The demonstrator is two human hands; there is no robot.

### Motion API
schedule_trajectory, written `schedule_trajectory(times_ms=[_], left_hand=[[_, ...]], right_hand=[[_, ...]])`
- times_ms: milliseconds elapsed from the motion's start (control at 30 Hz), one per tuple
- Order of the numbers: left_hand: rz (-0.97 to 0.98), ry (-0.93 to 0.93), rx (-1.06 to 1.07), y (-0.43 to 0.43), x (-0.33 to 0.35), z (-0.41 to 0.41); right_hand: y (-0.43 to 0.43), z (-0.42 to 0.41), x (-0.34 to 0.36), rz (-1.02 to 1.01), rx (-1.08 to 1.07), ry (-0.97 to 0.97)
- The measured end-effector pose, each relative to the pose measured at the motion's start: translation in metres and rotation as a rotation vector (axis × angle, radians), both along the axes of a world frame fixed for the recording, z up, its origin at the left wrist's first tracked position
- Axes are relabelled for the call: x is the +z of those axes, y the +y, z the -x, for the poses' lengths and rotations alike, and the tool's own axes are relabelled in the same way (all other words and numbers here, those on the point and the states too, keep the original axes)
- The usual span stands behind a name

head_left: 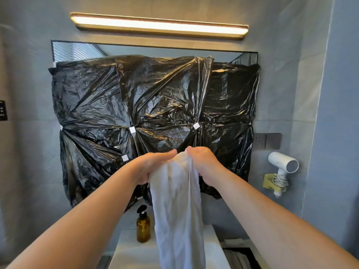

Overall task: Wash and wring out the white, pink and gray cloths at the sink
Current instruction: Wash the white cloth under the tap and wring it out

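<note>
Two grips up in front of us, both clenched on one cloth [176, 210]. Left grip [153, 166] holds the bunched top of the white cloth from the left, fingers curled round it, thumb tip on top. Right grip [206, 166] holds the same top from the right, thumb tip close to the left thumb; we cannot tell if they touch. The cloth hangs straight down between our forearms as a long gathered strip. Its lower end runs off the bottom edge, so we cannot see where it ends. It hangs over the white sink [134, 255]; whether it touches the sink we cannot tell.

Brown pump bottle [143, 226] with a black head stands upright at the back of the sink, just left of the cloth, apart from it. Behind the grips a black plastic sheet [136, 98] covers most of the mirror [77, 51], fixed with small white tape squares [132, 130]. A strip of bare mirror shows along the top. Long lamp [159, 26] above the mirror is lit.

On the right wall we see a dark socket plate [260, 141]. Below it a white hair dryer [283, 164] sits in a yellow holder [269, 183], cord coiled. A dark rack [3, 110] is cut off at the far left edge. Lower right, beside the sink, is a dark gap with gray things too unclear to name.
</note>
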State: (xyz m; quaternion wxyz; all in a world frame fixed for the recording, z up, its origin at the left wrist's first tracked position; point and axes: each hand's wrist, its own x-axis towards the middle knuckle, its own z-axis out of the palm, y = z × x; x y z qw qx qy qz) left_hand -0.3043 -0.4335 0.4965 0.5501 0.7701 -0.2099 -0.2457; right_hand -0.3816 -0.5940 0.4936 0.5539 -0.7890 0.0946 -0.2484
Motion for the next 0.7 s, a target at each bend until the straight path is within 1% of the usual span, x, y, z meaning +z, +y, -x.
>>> schedule_trajectory(times_ms=[67,233,333,400,467,500,567,600,633,700], left_hand=[[-0.12,-0.087,0.056,0.002,0.003,-0.005],[-0.33,-0.172,0.139,0.013,0.014,-0.002],[-0.348,-0.287,0.33,0.02,0.008,-0.006],[-0.346,-0.329,0.409,0.023,0.002,-0.017],[-0.359,-0.351,0.429,0.03,0.0,-0.025],[-0.402,-0.414,0.418,0.034,-0.001,-0.03],[-0.485,-0.529,0.406,0.039,0.0,-0.039],[-0.442,-0.538,0.43,0.039,0.001,-0.038],[-0.388,-0.598,0.448,0.035,0.0,-0.036],[-0.236,-0.703,0.369,0.023,-0.004,-0.018]], right_hand=[[0.001,0.0,0.002,0.013,-0.004,-0.02],[0.003,-0.002,0.008,0.205,-0.09,-0.082],[-0.001,-0.003,0.012,0.193,-0.131,-0.102],[-0.003,-0.004,0.017,0.207,-0.146,-0.099],[-0.006,-0.007,0.022,0.3,-0.174,-0.049],[-0.008,-0.009,0.023,0.346,-0.188,-0.013],[-0.012,-0.012,0.026,0.37,-0.191,0.03],[-0.012,-0.013,0.028,0.344,-0.171,0.03],[-0.01,-0.014,0.03,0.296,-0.142,0.016],[0.001,-0.016,0.035,0.188,-0.09,-0.028]])
